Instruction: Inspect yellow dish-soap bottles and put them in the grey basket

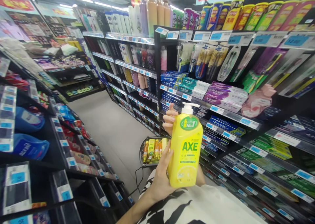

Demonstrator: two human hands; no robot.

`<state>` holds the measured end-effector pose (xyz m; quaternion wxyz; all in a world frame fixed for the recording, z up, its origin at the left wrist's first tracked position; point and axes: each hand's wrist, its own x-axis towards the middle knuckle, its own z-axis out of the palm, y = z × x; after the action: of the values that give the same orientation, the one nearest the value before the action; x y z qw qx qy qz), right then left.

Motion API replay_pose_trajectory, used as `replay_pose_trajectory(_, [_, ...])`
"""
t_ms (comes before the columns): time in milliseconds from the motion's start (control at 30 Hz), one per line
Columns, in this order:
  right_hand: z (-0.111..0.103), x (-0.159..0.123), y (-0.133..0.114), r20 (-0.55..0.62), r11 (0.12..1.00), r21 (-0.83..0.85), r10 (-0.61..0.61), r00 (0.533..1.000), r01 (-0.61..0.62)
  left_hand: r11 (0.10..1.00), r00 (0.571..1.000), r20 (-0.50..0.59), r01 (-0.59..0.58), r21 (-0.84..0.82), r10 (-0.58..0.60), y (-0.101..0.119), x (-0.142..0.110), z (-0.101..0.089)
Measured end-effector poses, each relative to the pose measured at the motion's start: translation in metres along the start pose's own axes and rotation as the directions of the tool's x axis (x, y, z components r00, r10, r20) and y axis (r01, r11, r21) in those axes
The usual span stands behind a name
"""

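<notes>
A yellow AXE dish soap bottle (185,152) with a white pump top stands upright in front of me, its label facing me. My left hand (161,173) is closed around its lower left side, thumb along the front edge. Behind the bottle is my right hand (170,117); its bent fingertips show past the upper left edge, and its palm is hidden. The right wrist appears at the bottle's lower right. Just beyond my left hand, a dark shopping basket (141,152) on the floor holds several yellow and orange packaged items, one marked AXE.
To the right, a shelf carries toothbrushes (230,63), toothpaste boxes (225,94) and a pink bottle (258,101). Blue bottles (31,147) lie on the left shelf. A grey floor aisle (108,119) runs between the shelves. A black cord (139,181) hangs near the basket.
</notes>
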<state>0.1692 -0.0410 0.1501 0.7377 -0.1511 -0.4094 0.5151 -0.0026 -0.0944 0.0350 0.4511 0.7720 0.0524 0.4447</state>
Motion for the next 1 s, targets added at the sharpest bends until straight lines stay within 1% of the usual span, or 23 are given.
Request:
replay_pose_trajectory(67, [-0.001, -0.012, -0.015, 0.05, 0.998, 0.055, -0.022, 0.998, 0.019, 0.997, 0.995, 0.084, 0.051, -0.055, -0.046, 0.004, 0.0, 0.004])
replay_pose_trajectory(100, [-0.002, -0.02, -0.025, 0.083, 0.998, 0.06, -0.024, 0.996, 0.019, 0.984, 0.981, 0.163, 0.122, -0.126, -0.101, 0.006, 0.0, 0.006])
replay_pose_trajectory(133, [-0.002, -0.029, -0.034, 0.117, 0.998, 0.062, -0.028, 0.993, 0.021, 0.951, 0.949, 0.269, 0.223, -0.215, -0.162, 0.006, 0.001, 0.007])
replay_pose_trajectory(167, [-0.002, -0.037, -0.043, 0.157, 0.998, 0.062, -0.03, 0.987, 0.02, 0.893, 0.899, 0.385, 0.335, -0.301, -0.208, 0.006, 0.003, 0.007])
replay_pose_trajectory(233, [-0.001, -0.049, -0.055, 0.232, 0.997, 0.076, -0.046, 0.972, 0.029, 0.75, 0.789, 0.571, 0.515, -0.415, -0.226, 0.005, 0.007, 0.006])
replay_pose_trajectory(267, [0.0, -0.052, -0.058, 0.318, 0.994, 0.101, -0.077, 0.945, 0.047, 0.689, 0.752, 0.624, 0.568, -0.45, -0.212, 0.005, 0.009, 0.005])
replay_pose_trajectory(300, [-0.001, -0.052, -0.058, 0.435, 0.988, 0.143, -0.12, 0.892, 0.062, 0.634, 0.727, 0.659, 0.605, -0.482, -0.193, 0.004, 0.012, 0.003])
replay_pose_trajectory(333, [-0.003, -0.049, -0.055, 0.569, 0.978, 0.203, -0.164, 0.806, 0.055, 0.58, 0.715, 0.677, 0.63, -0.516, -0.174, 0.005, 0.013, 0.001])
replay_pose_trajectory(367, [-0.006, -0.045, -0.051, 0.69, 0.963, 0.271, -0.206, 0.694, 0.016, 0.531, 0.712, 0.683, 0.648, -0.547, -0.165, 0.006, 0.015, 0.0])
replay_pose_trajectory(400, [-0.011, -0.041, -0.046, 0.771, 0.94, 0.339, -0.252, 0.585, -0.041, 0.488, 0.713, 0.681, 0.661, -0.571, -0.169, 0.007, 0.015, -0.001])
replay_pose_trajectory(433, [-0.017, -0.036, -0.041, 0.801, 0.914, 0.394, -0.288, 0.526, -0.099, 0.465, 0.714, 0.675, 0.67, -0.579, -0.186, 0.009, 0.016, -0.002])
replay_pose_trajectory(467, [-0.023, -0.034, -0.035, 0.791, 0.893, 0.429, -0.301, 0.533, -0.133, 0.47, 0.713, 0.666, 0.675, -0.569, -0.218, 0.012, 0.017, -0.001])
replay_pose_trajectory(500, [-0.029, -0.033, -0.03, 0.763, 0.878, 0.46, -0.313, 0.566, -0.133, 0.502, 0.711, 0.653, 0.678, -0.537, -0.263, 0.014, 0.018, 0.0])
replay_pose_trajectory(533, [-0.034, -0.034, -0.027, 0.724, 0.872, 0.478, -0.322, 0.609, -0.107, 0.545, 0.704, 0.638, 0.683, -0.487, -0.311, 0.016, 0.018, 0.001])
replay_pose_trajectory(600, [-0.039, -0.04, -0.022, 0.615, 0.881, 0.472, -0.301, 0.729, -0.034, 0.613, 0.689, 0.604, 0.692, -0.382, -0.401, 0.017, 0.018, 0.004])
replay_pose_trajectory(633, [-0.039, -0.045, -0.02, 0.536, 0.884, 0.467, -0.273, 0.799, -0.011, 0.632, 0.684, 0.588, 0.694, -0.345, -0.431, 0.015, 0.017, 0.005])
replay_pose_trajectory(700, [-0.036, -0.054, -0.016, 0.286, 0.879, 0.476, -0.176, 0.942, 0.02, 0.616, 0.676, 0.579, 0.709, -0.344, -0.455, 0.01, 0.013, 0.005])
replay_pose_trajectory(733, [-0.033, -0.057, -0.014, 0.142, 0.879, 0.476, -0.114, 0.983, 0.033, 0.584, 0.672, 0.58, 0.722, -0.373, -0.46, 0.008, 0.011, 0.005])
replay_pose_trajectory(767, [-0.031, -0.058, -0.012, 0.023, 0.879, 0.475, -0.058, 0.998, 0.04, 0.537, 0.666, 0.581, 0.736, -0.412, -0.468, 0.005, 0.008, 0.004])
replay_pose_trajectory(800, [-0.03, -0.059, -0.01, -0.051, 0.881, 0.472, -0.015, 0.999, 0.038, 0.477, 0.657, 0.584, 0.751, -0.456, -0.477, 0.003, 0.006, 0.004])
replay_pose_trajectory(867, [-0.028, -0.056, -0.007, -0.088, 0.888, 0.46, 0.041, 0.995, 0.004, 0.335, 0.637, 0.598, 0.768, -0.546, -0.485, 0.001, 0.003, 0.005])
replay_pose_trajectory(933, [-0.026, -0.051, -0.007, -0.112, 0.893, 0.449, 0.081, 0.99, -0.022, 0.212, 0.631, 0.615, 0.759, -0.616, -0.473, 0.003, 0.001, 0.008])
replay_pose_trajectory(1000, [-0.021, -0.049, -0.009, -0.148, 0.903, 0.425, 0.132, 0.98, -0.057, 0.15, 0.646, 0.609, 0.733, -0.664, -0.461, 0.005, -0.001, 0.012])
